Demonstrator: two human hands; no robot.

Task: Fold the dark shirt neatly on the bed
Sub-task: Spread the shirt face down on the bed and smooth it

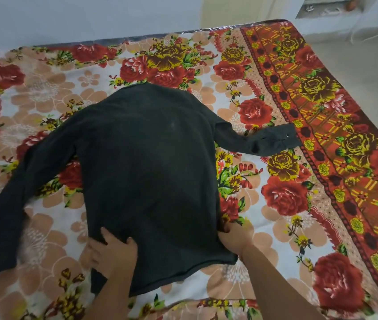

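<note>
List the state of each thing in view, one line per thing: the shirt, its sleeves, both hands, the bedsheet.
dark shirt: spread flat, not yet folded, hem nearest the person.
left sleeve: stretched out, angled down toward the near edge.
right sleeve: stretched out sideways, cuff flat.
left hand: fingers pressed on the shirt's lower left side.
right hand: gripping the shirt's lower right edge.
floral bedsheet: lying smooth under the shirt.

One dark shirt [151, 176] is lying spread on one bed [275, 227], and its two long sleeves are showing, one [15, 204] stretching left and one [259, 139] stretching right. Two hands are reaching in at the shirt's near end, the left hand [112, 252] and the right hand [234, 236]. One flowered bedsheet [45, 88] is covering the bed.
</note>
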